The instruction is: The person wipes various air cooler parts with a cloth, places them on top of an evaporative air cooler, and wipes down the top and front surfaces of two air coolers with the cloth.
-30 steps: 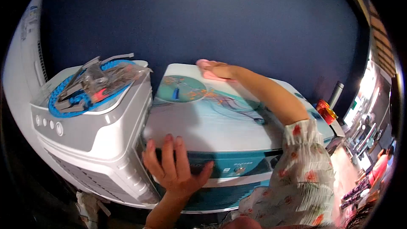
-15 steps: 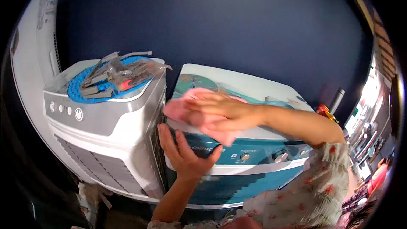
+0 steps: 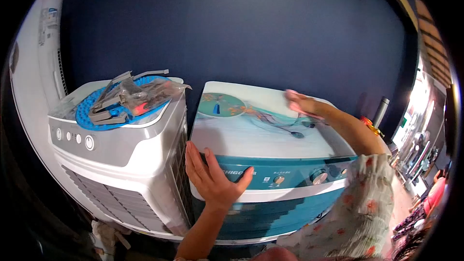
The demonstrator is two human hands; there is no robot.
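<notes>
A teal-and-white appliance [image 3: 241, 141] with a printed flower picture on its glossy top and knobs along its front panel stands before me. My left hand [image 3: 212, 179] rests with fingers spread on the panel's left part, beside the brand lettering. Toward the back right of the top, my right hand [image 3: 303, 105] is closed on a pink cloth [image 3: 291, 95]. Most of the cloth is hidden by the hand and blurred.
To the left stands a white-and-grey air cooler [image 3: 159, 164]. A blue round mat [image 3: 83, 111] and a plastic bag of grey parts [image 3: 133, 92] lie on it. A dark blue wall [image 3: 232, 29] rises behind. A person in pink [image 3: 435, 195] is at far right.
My right hand has swept the pink cloth from the left front of the top to its back right, uncovering the printed picture. My left hand stays at the panel.
</notes>
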